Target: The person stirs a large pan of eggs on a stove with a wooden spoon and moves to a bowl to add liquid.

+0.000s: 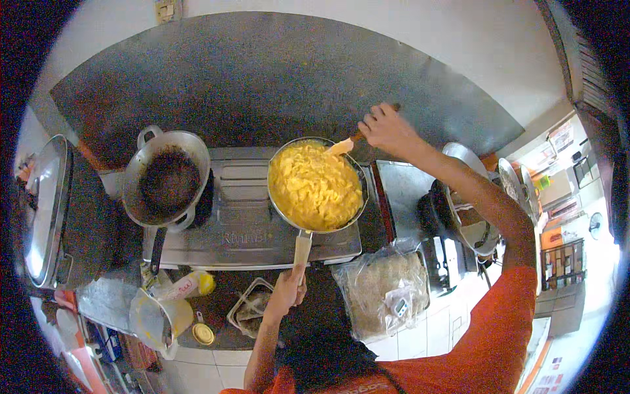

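On the right side of the gas stove [236,248] sits a frying pan [366,189] filled with yellow scrambled egg [315,187]. My left hand [285,295] grips the pan's pale handle [302,251] near its end. Beyond the pan's far right rim, my right hand [386,127] is closed around the brown handle of a spatula [340,147]. The spatula's pale blade slants down to the egg at that rim; its tip is partly hidden in the egg.
A metal wok [199,152] with a darkened inside stands on the left burner. Left of it is a large lidded pot [51,212]. In front are a plastic pitcher [179,315], a yellow-capped bottle [184,286], a container [248,308] and a plastic-wrapped tray [379,280] bearing a small digital device [399,306].
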The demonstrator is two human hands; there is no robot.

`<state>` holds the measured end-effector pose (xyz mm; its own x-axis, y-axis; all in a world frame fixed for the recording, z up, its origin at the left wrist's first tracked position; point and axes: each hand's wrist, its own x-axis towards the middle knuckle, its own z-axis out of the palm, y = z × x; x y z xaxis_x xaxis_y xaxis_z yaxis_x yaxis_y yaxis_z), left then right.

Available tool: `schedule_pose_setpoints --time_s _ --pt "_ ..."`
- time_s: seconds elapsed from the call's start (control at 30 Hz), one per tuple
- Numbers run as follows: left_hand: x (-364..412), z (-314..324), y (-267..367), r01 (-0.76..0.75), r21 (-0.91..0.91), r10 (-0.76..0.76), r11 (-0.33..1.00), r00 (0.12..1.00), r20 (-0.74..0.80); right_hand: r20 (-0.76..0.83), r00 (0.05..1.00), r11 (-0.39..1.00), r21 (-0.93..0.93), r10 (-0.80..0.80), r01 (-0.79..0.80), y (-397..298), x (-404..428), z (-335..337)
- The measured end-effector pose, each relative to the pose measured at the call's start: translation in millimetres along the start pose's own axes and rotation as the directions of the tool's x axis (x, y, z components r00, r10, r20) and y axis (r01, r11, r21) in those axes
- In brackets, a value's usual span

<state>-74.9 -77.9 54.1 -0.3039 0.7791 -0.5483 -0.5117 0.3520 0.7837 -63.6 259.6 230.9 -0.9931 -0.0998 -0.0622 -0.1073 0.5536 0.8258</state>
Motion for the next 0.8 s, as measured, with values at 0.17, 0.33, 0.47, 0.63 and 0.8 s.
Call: schedule_pose_setpoints --time_s 0.17,0.33,0.47,0.63,0.8 --pt "9 5 -1 0.086 0.017 -0.087 0.996 0.996 0.027 0.065 0.990 0.989 0.083 -0.128 0.122 -5 0 47" --pt "10 -1 -5 0.107 -0.042 -0.106 0.993 0.994 0.026 0.078 0.973 0.952 0.234 -0.219 0.196 21 -7 70" --pt "14 1 -6 0.120 -0.094 -0.118 0.988 0.993 0.031 0.365 0.890 0.851 0.523 -0.273 0.046 15 -29 92" --pt "12 1 -1 0.133 -0.071 -0.129 0.989 0.990 0.058 0.261 0.935 0.624 0.780 -0.241 -0.057 -25 -70 111" --pt "11 3 -3 0.132 -0.092 -0.130 0.987 0.991 0.032 0.208 0.964 0.592 0.803 -0.164 -0.072 -56 -92 94"
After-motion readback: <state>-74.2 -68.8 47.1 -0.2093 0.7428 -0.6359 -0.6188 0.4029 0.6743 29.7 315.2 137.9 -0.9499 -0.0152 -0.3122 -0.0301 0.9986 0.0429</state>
